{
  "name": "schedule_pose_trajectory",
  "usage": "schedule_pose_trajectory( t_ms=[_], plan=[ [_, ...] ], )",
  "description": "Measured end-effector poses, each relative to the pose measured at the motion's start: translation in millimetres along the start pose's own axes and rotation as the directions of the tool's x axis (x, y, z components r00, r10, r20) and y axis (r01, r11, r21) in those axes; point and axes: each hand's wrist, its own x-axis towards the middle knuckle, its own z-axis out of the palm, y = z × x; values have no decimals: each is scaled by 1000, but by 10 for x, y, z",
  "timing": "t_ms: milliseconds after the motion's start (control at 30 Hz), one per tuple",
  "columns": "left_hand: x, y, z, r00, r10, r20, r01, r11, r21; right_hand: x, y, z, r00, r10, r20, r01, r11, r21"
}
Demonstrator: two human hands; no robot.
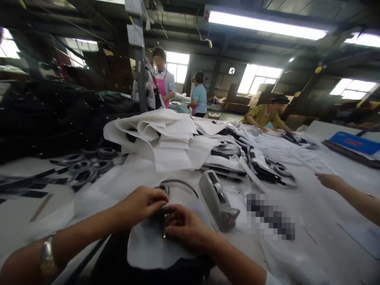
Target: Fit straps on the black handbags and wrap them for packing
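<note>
My left hand (150,202) pinches the near end of a dark strap (181,182) that curves away in a loop. Close against it, my right hand (185,227) has its fingers curled around the same end, beside a gold-coloured metal fitting (165,227). The fingers partly cover where strap and fitting meet. Below both hands a white sheet (145,247) lies over a black bag-like piece (113,261). Just right of the sheet stands a grey tape dispenser (214,200).
Beyond my hands is a stack of white sheets (175,146). Wrapped black straps (225,168) lie behind the dispenser, and coiled straps (86,168) at left. A co-worker's hand (329,181) reaches in from the right. A blue box (356,142) sits far right; several people work behind.
</note>
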Motion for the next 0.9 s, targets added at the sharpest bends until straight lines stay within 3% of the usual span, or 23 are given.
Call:
schedule_pose_trajectory(
  t_ms=[167,333,567,733,900],
  plan=[
    [-273,-108,423,996,19,-89,-24,998,-55,-113,39,118,992,-108,-72,102,991,-89],
    [-354,-146,626,981,-33,-194,21,998,-66,-169,207,169,966,-205,-156,181,971,-156],
    [-414,-90,636,958,-157,-239,138,986,-95,-262,376,218,904,-343,-257,261,916,-305],
    [-378,-13,586,934,-325,-147,300,939,-165,-322,428,269,901,-340,-271,226,899,-376],
    [-387,53,586,944,-300,-136,299,954,-24,-369,450,277,901,-349,-259,213,874,-437]
  ],
)
